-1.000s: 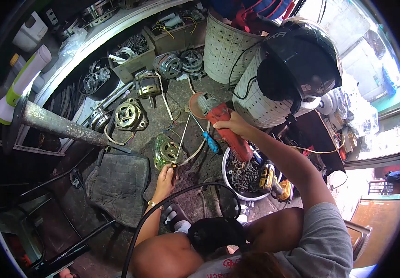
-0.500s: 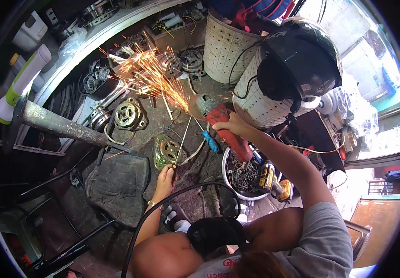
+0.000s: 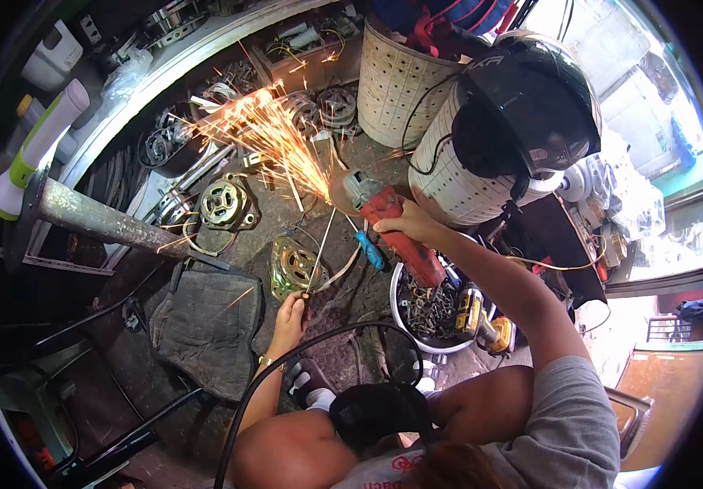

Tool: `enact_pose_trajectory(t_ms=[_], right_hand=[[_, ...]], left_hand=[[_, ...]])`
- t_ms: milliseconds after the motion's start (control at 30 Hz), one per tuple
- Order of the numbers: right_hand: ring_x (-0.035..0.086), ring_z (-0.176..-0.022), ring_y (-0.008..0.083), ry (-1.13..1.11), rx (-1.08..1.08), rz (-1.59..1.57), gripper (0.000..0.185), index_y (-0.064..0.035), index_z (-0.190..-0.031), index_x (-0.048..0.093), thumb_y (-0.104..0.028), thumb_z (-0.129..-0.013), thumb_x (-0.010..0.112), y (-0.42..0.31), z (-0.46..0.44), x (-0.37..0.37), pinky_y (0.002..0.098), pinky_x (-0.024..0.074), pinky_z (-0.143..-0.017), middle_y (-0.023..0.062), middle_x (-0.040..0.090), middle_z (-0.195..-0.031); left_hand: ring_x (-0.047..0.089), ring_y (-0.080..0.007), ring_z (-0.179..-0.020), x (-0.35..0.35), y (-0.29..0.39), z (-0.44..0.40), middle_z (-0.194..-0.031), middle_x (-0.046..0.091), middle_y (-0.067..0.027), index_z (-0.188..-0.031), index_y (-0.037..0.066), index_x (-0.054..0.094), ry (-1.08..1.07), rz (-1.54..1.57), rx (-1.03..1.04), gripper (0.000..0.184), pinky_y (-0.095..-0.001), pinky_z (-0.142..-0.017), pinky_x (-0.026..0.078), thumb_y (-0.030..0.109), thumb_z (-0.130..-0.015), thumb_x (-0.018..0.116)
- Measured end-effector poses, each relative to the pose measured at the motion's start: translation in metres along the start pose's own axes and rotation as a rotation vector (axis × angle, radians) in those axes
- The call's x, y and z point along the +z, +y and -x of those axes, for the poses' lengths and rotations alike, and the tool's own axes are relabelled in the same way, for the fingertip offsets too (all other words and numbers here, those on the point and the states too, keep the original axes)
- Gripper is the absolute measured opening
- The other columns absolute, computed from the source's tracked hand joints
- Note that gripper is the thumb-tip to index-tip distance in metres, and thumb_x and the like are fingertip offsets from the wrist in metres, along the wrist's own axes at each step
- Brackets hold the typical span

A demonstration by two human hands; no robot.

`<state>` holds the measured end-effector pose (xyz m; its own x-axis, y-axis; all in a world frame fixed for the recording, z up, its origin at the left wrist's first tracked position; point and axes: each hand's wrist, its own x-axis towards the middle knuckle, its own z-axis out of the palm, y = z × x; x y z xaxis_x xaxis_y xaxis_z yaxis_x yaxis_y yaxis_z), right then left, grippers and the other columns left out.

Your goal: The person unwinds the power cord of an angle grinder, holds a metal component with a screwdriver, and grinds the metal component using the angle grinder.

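Observation:
My right hand (image 3: 404, 224) is closed around the red body of an angle grinder (image 3: 408, 251). The grinder's disc (image 3: 340, 191) meets the far tip of a long screwdriver (image 3: 321, 248), and orange sparks (image 3: 274, 147) spray away to the upper left. My left hand (image 3: 289, 319) grips the screwdriver's dark handle, its thin shaft pointing away from me. Close to that shaft lies a round metal motor cover (image 3: 293, 266). A blue-handled screwdriver (image 3: 370, 251) rests on the floor between my hands.
A bowl of screws (image 3: 425, 314) stands by my right leg, with a yellow drill (image 3: 486, 322) at its edge. A black helmet (image 3: 522, 114) sits on white perforated drums (image 3: 404, 81). A second motor cover (image 3: 227, 202) and a dark pad (image 3: 206, 326) lie left. A black cable (image 3: 286, 354) arcs before me.
Sparks keep flying, with their spray slightly changed in shape and stray streaks reaching the pad. The grinder has shifted very slightly; both hands keep their hold.

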<state>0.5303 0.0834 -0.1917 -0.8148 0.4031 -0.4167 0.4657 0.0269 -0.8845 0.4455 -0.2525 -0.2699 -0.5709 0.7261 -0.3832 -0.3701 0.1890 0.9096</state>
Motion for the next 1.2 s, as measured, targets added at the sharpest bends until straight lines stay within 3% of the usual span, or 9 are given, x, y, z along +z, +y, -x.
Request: enact_pose_trajectory(t_ms=[600, 867, 1200], right_hand=[[0.06, -0.086, 0.0178, 0.002, 0.032, -0.12, 0.062, 0.0016, -0.11, 0.054, -0.025, -0.061, 0.081, -0.008, 0.006, 0.001, 0.0308, 0.048, -0.078, 0.011, 0.061, -0.098], [0.059, -0.093, 0.02, 0.024, 0.008, -0.046, 0.078, 0.0078, -0.119, 0.046, -0.028, -0.06, 0.082, 0.013, -0.008, 0.002, 0.0304, 0.0463, -0.083, 0.0145, 0.059, -0.106], [0.058, -0.096, 0.02, -0.048, 0.007, -0.086, 0.086, 0.0093, -0.123, 0.042, -0.03, -0.059, 0.083, 0.001, -0.001, 0.001, 0.0301, 0.0458, -0.085, 0.015, 0.058, -0.109]], left_hand=[[0.039, -0.0063, -0.042, 0.002, 0.0, -0.003, -0.065, 0.048, -0.0008, -0.104, 0.009, 0.045, 0.007, 0.13, -0.06, 0.017, -0.0192, -0.035, 0.028, 0.022, -0.094, 0.049], [0.038, -0.0067, -0.04, 0.007, 0.007, -0.001, -0.063, 0.048, -0.0013, -0.098, 0.009, 0.044, -0.024, 0.152, -0.061, 0.013, -0.0195, -0.034, 0.028, 0.021, -0.095, 0.048], [0.038, -0.0069, -0.041, 0.005, 0.011, 0.001, -0.062, 0.046, -0.0012, -0.098, 0.009, 0.043, -0.037, 0.155, -0.064, 0.014, -0.0198, -0.035, 0.028, 0.021, -0.094, 0.049]])
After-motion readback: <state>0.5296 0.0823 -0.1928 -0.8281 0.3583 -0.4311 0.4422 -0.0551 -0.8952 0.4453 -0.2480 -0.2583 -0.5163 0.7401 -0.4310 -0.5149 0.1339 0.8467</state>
